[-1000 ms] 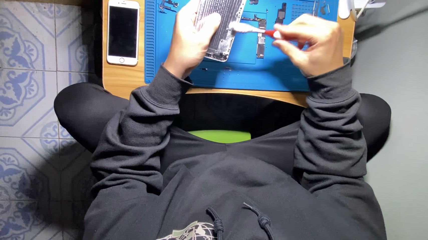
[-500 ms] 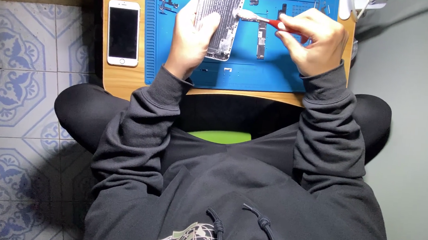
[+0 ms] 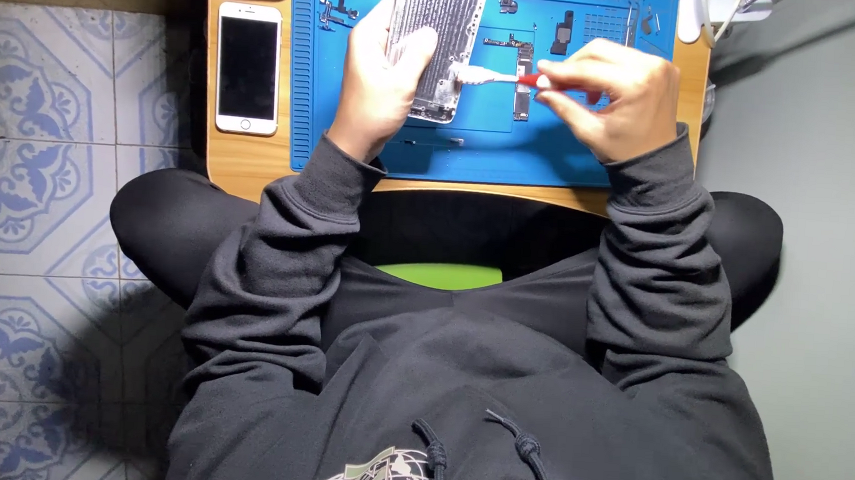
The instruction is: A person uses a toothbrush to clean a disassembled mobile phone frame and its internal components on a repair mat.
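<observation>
Over on the far left there's a white phone lying face up on the wooden table, just beside the blue work mat. Next, the left hand is wrapped around an opened phone shell, fingers clamped on its lower end, holding it tilted just above the mat's left half. A toothbrush with a white head and red handle has its bristles touching the shell's lower right edge. The right hand pinches the handle between its fingertips. A few small dark parts sit on the mat near the top.
</observation>
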